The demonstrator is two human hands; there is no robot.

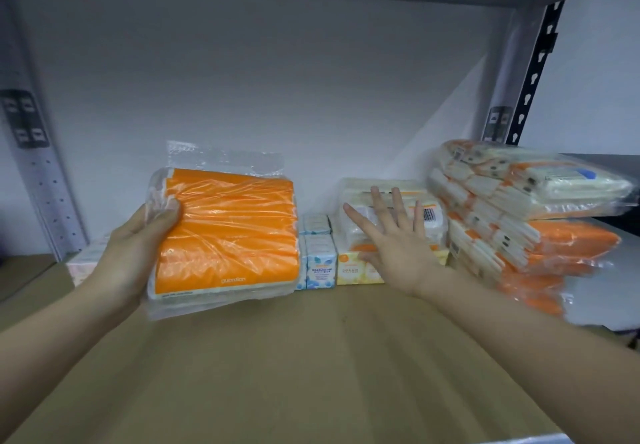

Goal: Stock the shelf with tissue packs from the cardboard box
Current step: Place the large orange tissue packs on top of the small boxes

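My left hand (138, 253) grips an orange tissue pack (225, 232) in clear plastic wrap by its left edge, holding it above the brown shelf board (311, 357). My right hand (391, 239) is open with fingers spread, held in front of a white tissue pack (429, 208) that lies on yellow packs at the back of the shelf. A stack of orange and white tissue packs (519, 222) stands at the right. The cardboard box is out of view.
Small blue tissue packs (320, 256) stand against the back wall between my hands. A pale pack (86, 263) lies at the far left behind my wrist. A black slotted upright (535, 73) and a grey upright (45, 184) frame the shelf, with another shelf board overhead.
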